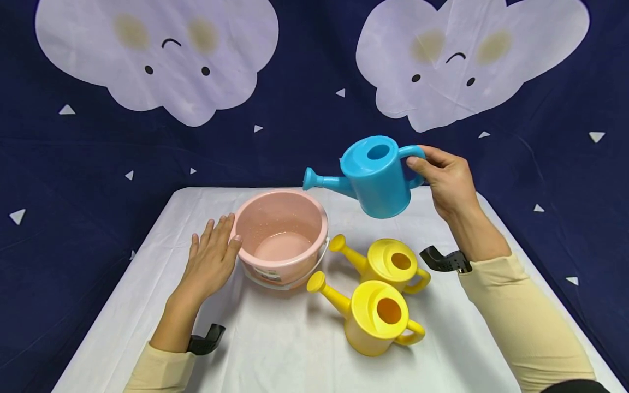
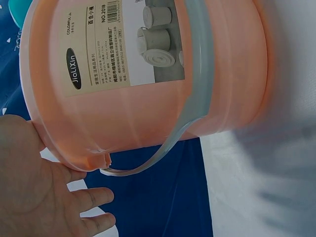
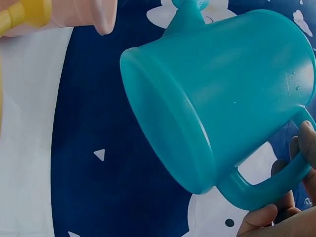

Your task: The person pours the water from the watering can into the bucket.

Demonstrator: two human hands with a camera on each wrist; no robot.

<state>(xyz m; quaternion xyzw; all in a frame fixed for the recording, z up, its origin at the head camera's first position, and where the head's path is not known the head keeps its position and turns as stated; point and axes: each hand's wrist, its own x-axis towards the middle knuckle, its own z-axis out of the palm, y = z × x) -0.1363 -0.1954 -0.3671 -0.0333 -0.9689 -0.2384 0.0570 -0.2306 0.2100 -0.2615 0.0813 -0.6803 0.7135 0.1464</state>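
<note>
In the head view my right hand [image 1: 449, 183] grips the handle of a blue watering can [image 1: 380, 183], held in the air right of the pink bucket [image 1: 282, 262]. The can's spout points left, toward the bucket. From the right wrist view, the can [image 3: 222, 98] shows its base, with my fingers curled round its handle. My left hand [image 1: 211, 259] lies with straight fingers against the bucket's left rim. In the left wrist view the bucket [image 2: 123, 118] bears a paper label, and its pale handle hangs down. A little water seems to lie in the bucket.
Two yellow watering cans, a rear one [image 1: 388, 259] and a front one [image 1: 375, 316], stand right of the bucket, spouts toward it. All stand on a white-covered table [image 1: 275, 349]. A dark blue cloth [image 1: 314, 109] with clouds hangs behind.
</note>
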